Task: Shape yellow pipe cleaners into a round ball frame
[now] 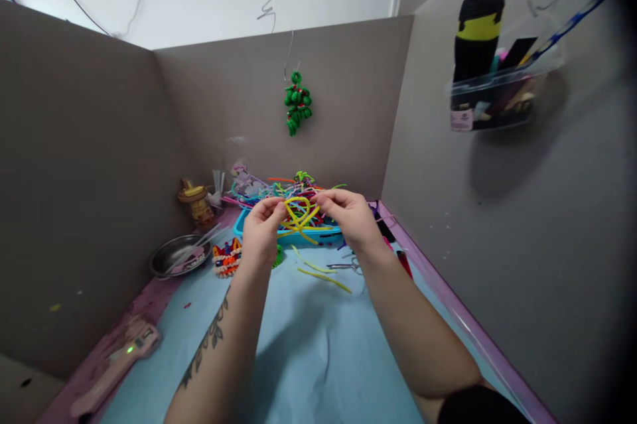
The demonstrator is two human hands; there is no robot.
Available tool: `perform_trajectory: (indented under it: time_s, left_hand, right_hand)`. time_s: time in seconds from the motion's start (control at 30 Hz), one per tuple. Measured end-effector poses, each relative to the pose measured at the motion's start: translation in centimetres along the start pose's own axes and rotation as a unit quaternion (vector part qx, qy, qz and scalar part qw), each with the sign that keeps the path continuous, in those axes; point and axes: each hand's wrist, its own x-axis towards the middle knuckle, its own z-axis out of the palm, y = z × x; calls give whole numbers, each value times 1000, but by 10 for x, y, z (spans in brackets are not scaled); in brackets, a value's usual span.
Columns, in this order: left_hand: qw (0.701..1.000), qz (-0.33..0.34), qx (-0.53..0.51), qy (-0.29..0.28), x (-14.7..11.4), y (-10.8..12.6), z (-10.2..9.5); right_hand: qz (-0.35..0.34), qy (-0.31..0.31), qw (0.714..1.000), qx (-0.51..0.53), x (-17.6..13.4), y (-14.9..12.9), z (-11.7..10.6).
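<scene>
Yellow pipe cleaners [300, 217], bent into a loop and crossing one another, hang between my two hands above the front of a blue tray [326, 236]. My left hand [262, 228] pinches the loop's left side between thumb and fingertips. On the other side, my right hand [348, 215] is closed in a pinch on the yellow strands. Below them, a loose yellow pipe cleaner [324, 279] lies on the light blue table cover [298, 357]. Silver scissors [345, 267] rest near my right wrist.
Many coloured pipe cleaners [259, 193] heap in the tray. Left stand a metal bowl [162, 258], an orange-and-white pipe-cleaner piece [227, 259], a yellow-lidded jar [199, 204] and a pink glue gun [124, 361]. Grey partitions enclose the table; a green ornament [297, 102] and plastic bin [490, 102] hang there.
</scene>
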Motion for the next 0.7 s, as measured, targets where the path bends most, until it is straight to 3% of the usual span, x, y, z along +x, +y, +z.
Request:
perform_trajectory:
  time_s: [0.2, 0.4, 0.6, 0.7]
  left_hand:
    - [992, -88, -78, -53, -2, 4, 2]
    - [981, -135, -119, -68, -3, 5, 4]
    - [979, -160, -109, -60, -3, 6, 3]
    - [983, -158, -47, -76, -2, 7, 1]
  right_hand:
    - [43, 19, 997, 65, 7, 13, -1]
    - [91, -14, 994, 66, 9, 22, -1]
    - [141, -74, 985, 72, 9, 26, -3]
    - [130, -106, 984, 56, 9, 21, -5]
